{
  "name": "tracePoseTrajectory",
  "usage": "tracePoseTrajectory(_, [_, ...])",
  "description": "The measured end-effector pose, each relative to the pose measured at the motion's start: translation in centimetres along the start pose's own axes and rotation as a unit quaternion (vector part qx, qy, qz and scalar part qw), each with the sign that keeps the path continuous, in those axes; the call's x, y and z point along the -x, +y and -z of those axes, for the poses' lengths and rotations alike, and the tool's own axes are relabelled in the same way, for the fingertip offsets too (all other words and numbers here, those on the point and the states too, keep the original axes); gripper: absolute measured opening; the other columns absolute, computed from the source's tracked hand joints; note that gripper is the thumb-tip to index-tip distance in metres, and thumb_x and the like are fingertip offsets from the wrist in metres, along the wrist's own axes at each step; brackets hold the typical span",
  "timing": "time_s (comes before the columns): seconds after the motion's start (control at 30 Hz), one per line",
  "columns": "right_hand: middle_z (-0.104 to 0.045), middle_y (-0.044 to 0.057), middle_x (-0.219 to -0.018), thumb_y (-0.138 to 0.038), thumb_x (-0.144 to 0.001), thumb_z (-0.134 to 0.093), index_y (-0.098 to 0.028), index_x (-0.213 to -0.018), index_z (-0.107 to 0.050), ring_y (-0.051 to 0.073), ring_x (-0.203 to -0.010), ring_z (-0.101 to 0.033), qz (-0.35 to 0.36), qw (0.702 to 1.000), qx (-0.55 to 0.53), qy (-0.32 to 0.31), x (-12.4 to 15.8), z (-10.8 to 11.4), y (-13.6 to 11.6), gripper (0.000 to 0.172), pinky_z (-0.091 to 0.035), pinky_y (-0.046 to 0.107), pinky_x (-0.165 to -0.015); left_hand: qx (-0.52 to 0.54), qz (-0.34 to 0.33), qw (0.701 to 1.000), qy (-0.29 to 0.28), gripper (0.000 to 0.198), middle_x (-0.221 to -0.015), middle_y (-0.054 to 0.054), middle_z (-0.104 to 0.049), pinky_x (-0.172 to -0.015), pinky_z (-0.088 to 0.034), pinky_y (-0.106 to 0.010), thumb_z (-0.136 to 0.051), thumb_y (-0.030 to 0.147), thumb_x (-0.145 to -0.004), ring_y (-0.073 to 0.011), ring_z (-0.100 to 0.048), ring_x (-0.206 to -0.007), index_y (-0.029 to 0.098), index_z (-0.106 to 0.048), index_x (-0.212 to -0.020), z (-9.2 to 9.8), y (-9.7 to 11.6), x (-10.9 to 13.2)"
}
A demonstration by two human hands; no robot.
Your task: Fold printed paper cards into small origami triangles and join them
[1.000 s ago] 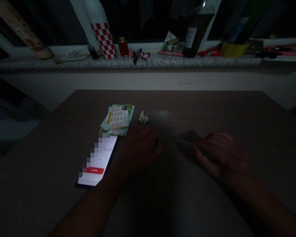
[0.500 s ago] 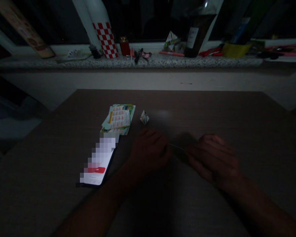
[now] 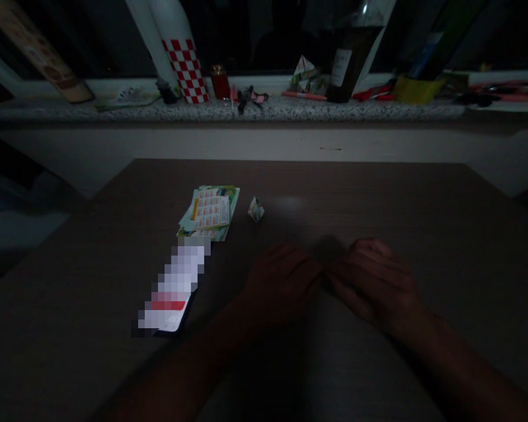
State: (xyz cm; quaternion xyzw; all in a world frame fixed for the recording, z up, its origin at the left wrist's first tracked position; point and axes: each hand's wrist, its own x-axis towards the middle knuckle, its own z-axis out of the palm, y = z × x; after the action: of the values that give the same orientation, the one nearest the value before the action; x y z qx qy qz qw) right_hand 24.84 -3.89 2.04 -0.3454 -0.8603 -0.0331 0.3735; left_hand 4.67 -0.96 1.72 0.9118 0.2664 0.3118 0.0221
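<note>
The scene is very dark. My left hand [image 3: 281, 284] and my right hand [image 3: 376, 281] lie close together on the wooden table [image 3: 378, 199], fingertips almost meeting. Both have their fingers curled, and whatever is between them is hidden in shadow. A small folded paper piece [image 3: 256, 208] sits on the table just beyond my left hand. To its left lies a stack of printed paper sheets [image 3: 210, 213]. A lit phone [image 3: 173, 290] lies left of my left forearm.
A stone windowsill [image 3: 246, 110] runs along the back with a red-and-white checked container [image 3: 185, 69], a small red jar [image 3: 220, 82], a dark bottle [image 3: 347, 58], a folded paper shape [image 3: 303, 69], pens and a yellow object [image 3: 416, 88].
My left hand has slid right towards my right hand until the two nearly touch. The thin light edge seen stretched between them earlier is no longer visible.
</note>
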Motion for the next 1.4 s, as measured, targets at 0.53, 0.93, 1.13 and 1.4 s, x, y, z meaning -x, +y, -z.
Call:
tracePoseTrajectory(0.53, [-0.065, 0.002, -0.069, -0.013, -0.079, -0.061, -0.020, -0.082, -0.063, 0.017, -0.064, -0.059, -0.063, 0.995, -0.073, 0.018, -0.2, -0.9, -0.5, 0.008, -0.045, 0.034, -0.065, 0.102, 0.008, 0.994, 0.048, 0.010, -0.080, -0.004, -0.067, -0.073, -0.051, -0.030, -0.051, 0.018, -0.088, -0.0142, -0.060, -0.076, 0.015, -0.060, -0.087, -0.9, 0.4, 0.5])
tracePoseTrajectory(0.93, [-0.058, 0.000, -0.062, -0.011, -0.077, -0.056, -0.020, -0.072, -0.053, 0.015, -0.057, -0.054, -0.132, 0.986, -0.094, 0.029, -0.2, -1.4, -0.6, 0.011, -0.042, 0.031, -0.060, 0.064, -0.056, 0.993, 0.085, 0.018, -0.090, -0.007, -0.065, -0.072, -0.051, -0.029, -0.046, 0.007, -0.086, -0.0161, -0.060, -0.082, 0.013, -0.055, -0.101, -0.8, 0.4, 1.2])
tracePoseTrajectory(1.13, [-0.060, 0.000, -0.061, -0.015, -0.076, -0.057, -0.019, -0.067, -0.056, 0.015, -0.055, -0.058, -0.206, 0.977, -0.058, -0.015, 1.0, -1.3, 1.9, 0.010, -0.043, 0.027, -0.056, 0.077, -0.016, 0.992, 0.097, 0.024, -0.098, -0.009, -0.065, -0.077, -0.053, -0.030, -0.050, 0.009, -0.087, -0.0168, -0.061, -0.090, 0.014, -0.053, -0.110, 0.3, 0.5, 1.5])
tracePoseTrajectory(1.4, [-0.064, 0.001, -0.066, -0.017, -0.081, -0.056, -0.018, -0.074, -0.060, 0.016, -0.060, -0.061, -0.202, 0.978, -0.057, -0.006, 0.7, -1.0, 1.2, 0.009, -0.046, 0.028, -0.060, 0.083, 0.052, 0.988, 0.121, 0.011, -0.088, -0.006, -0.066, -0.071, -0.051, -0.028, -0.048, 0.015, -0.090, -0.0157, -0.062, -0.081, 0.014, -0.058, -0.095, -0.5, -0.6, 0.8])
